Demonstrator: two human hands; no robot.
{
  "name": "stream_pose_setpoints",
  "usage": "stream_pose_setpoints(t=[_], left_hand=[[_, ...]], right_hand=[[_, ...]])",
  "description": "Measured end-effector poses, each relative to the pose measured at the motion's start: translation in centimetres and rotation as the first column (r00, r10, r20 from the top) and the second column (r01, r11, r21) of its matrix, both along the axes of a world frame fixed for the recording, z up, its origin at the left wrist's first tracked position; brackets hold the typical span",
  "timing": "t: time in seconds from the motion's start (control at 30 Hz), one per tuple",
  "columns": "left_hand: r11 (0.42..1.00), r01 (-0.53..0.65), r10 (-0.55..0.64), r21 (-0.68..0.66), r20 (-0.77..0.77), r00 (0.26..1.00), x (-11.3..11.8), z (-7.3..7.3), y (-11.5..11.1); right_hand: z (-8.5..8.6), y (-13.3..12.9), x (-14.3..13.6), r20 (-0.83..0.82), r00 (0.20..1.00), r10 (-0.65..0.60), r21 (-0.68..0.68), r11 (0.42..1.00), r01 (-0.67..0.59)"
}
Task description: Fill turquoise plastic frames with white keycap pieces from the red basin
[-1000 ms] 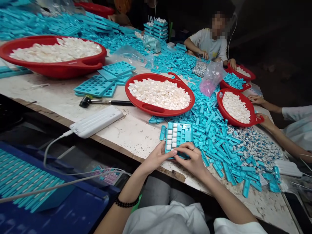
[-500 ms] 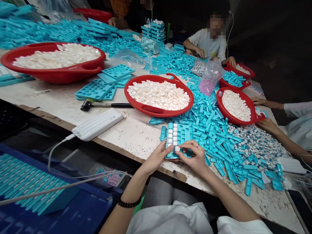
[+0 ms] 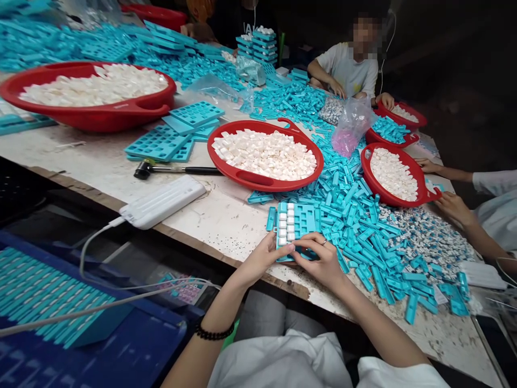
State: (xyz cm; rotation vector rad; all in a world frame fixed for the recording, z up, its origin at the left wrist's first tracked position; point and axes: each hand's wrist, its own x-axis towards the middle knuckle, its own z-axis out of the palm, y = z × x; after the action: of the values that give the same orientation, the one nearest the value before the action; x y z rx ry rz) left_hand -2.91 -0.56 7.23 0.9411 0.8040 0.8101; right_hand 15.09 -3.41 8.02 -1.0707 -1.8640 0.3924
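In front of me a blue tray (image 3: 307, 216) with square openings lies at the table edge, white square caps (image 3: 290, 221) filling two columns at its left. My left hand (image 3: 264, 256) grips the tray's lower left side, its thumb stretched over the lower caps. Thumb and fingers of my right hand (image 3: 321, 261), with a ring on one finger, close together over the lower row and meet the left thumb. Their tips hide the cap between them. A small blue strip (image 3: 271, 219) lies beside the tray. Just behind stands a red basin (image 3: 258, 185) of white caps.
Loose blue strips (image 3: 363, 237) heap at the right. A hammer (image 3: 186, 170), a white power bank (image 3: 163, 202) with a cable, and a large red basin (image 3: 100, 116) lie left. A blue crate (image 3: 153, 334) stands below. Co-workers sit at the back and right.
The white cap that showed between my fingertips is now covered by them. My hands stay at the tray's lower row. The view has shifted slightly.
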Motion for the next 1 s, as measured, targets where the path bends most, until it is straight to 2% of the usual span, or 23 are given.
stream_pose_setpoints(t=[0.13,0.3,0.43,0.6,0.8,1.0], left_hand=[[0.999,-0.013,0.014,0.034,-0.021,1.000,0.23,-0.17,0.01],[0.989,-0.040,0.049,0.144,-0.061,0.997,0.25,-0.77,-0.22],[0.985,-0.030,0.049,0.167,-0.113,0.992,0.21,-0.70,-0.38],[0.995,-0.006,0.013,0.104,-0.069,0.998,0.30,-0.15,-0.32],[0.998,-0.021,0.024,0.056,-0.051,0.998,0.16,-0.68,-0.27],[0.999,-0.023,0.023,0.034,-0.019,1.000,0.13,-0.81,-0.32]], right_hand=[[0.28,0.02,-0.14,0.018,1.000,-0.006,-0.004,1.000,0.006],[0.11,-0.12,-0.32,0.021,1.000,-0.012,0.022,1.000,0.012],[0.02,-0.10,-0.21,0.018,1.000,0.002,0.034,0.999,-0.003],[0.39,-0.13,0.02,-0.036,0.999,-0.004,-0.003,1.000,0.004],[0.35,-0.19,-0.08,-0.106,0.992,-0.070,-0.038,0.997,0.067],[-0.02,-0.13,-0.19,-0.130,0.991,-0.039,-0.032,0.999,0.035]])
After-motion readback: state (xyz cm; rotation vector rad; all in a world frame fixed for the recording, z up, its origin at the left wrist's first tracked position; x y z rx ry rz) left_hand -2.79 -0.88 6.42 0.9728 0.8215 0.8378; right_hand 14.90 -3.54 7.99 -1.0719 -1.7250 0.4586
